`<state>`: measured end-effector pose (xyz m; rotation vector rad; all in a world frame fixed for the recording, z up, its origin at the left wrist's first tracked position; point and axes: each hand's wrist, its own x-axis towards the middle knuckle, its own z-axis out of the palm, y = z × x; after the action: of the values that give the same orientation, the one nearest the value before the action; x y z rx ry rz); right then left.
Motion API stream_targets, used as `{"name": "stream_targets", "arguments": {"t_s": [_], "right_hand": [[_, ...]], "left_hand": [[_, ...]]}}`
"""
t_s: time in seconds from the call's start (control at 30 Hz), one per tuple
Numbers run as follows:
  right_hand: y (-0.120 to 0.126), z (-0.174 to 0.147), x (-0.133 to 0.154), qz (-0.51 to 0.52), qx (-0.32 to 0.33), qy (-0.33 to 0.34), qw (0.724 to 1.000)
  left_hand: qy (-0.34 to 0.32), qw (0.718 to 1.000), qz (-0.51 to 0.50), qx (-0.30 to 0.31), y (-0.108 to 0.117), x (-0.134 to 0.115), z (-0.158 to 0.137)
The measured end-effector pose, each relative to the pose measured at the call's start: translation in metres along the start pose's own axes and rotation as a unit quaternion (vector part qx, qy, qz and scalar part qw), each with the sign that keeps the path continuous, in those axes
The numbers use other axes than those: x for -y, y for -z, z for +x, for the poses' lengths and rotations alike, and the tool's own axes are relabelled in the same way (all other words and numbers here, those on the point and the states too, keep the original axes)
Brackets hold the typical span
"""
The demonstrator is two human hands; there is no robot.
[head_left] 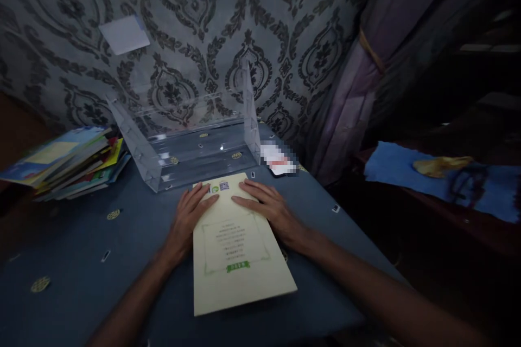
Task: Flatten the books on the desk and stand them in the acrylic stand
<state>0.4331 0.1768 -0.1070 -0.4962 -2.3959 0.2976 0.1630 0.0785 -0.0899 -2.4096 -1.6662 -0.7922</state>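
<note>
A pale cream book [240,293] lies on the table in front of me, a green-bordered text panel and a small square code printed on its cover. On the upper left part of the cover my left hand [189,214] rests, fingers stretched out and thumb apart. My right hand [272,209] lies on the upper right part in the same way, fingers extended over the edge onto the cover. Both palms are beside the book's long edges. Just beyond the book stands a clear plastic rack [251,119] with upright side panels.
A stack of books [77,157] sits at the left on the dark blue tablecloth [81,276]. Right of the rack is a blurred white-and-red item [279,160]. Patterned wallpaper [203,21] and a purple curtain [354,87] rise behind. A blue cloth [394,165] lies farther right.
</note>
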Motion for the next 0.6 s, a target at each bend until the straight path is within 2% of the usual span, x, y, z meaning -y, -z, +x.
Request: {"name": "stream_targets", "arguments": {"t_s": [0.2, 0.43, 0.6], "right_hand": [[-0.004, -0.002, -0.003, -0.024, 0.052, -0.035, 0.998], [-0.01, -0.004, -0.012, 0.009, 0.059, -0.013, 0.998], [-0.011, -0.005, -0.019, -0.02, 0.083, 0.015, 0.996]], "left_hand": [[0.047, 0.991, 0.06, 0.107, -0.002, 0.007, 0.0], [0.05, 0.986, 0.084, 0.138, -0.003, 0.003, -0.002], [0.051, 0.981, 0.085, 0.166, 0.005, 0.003, -0.001]]}}
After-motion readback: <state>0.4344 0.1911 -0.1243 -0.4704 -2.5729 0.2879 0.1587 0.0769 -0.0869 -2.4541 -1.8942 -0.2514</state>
